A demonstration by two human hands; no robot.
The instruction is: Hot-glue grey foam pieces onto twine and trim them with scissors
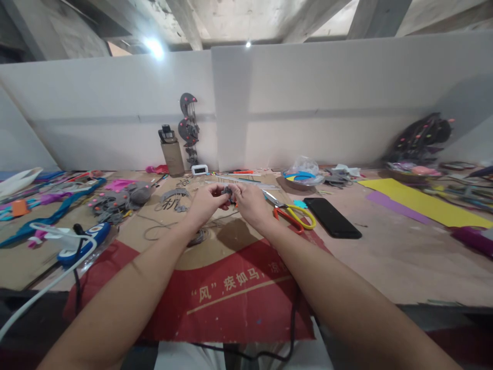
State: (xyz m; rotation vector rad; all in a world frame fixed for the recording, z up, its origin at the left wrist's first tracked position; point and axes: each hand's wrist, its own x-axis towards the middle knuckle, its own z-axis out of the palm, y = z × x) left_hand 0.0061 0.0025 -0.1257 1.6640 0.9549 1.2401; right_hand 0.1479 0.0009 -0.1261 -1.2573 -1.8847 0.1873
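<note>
My left hand (208,201) and my right hand (249,201) meet above a cardboard sheet, fingertips pinched around a small dark grey piece (227,191). Its exact kind is hard to make out, as the fingers hide most of it. Below and left of the hands lies a coil of grey cord (197,238) with loose strands. A grey crescent-like piece (175,196) rests on the cardboard to the left. Just right of my right hand are scissors (289,209) with orange and yellow handles, blades pointing toward the hand.
A black phone (332,218) lies right of the scissors. Behind stand a bottle (172,154), a small white clock (199,169) and a bowl (304,181) with plastic. Pinned grey pieces (119,201) and a blue-and-white power strip (87,242) are left. Yellow sheet (423,201) lies right.
</note>
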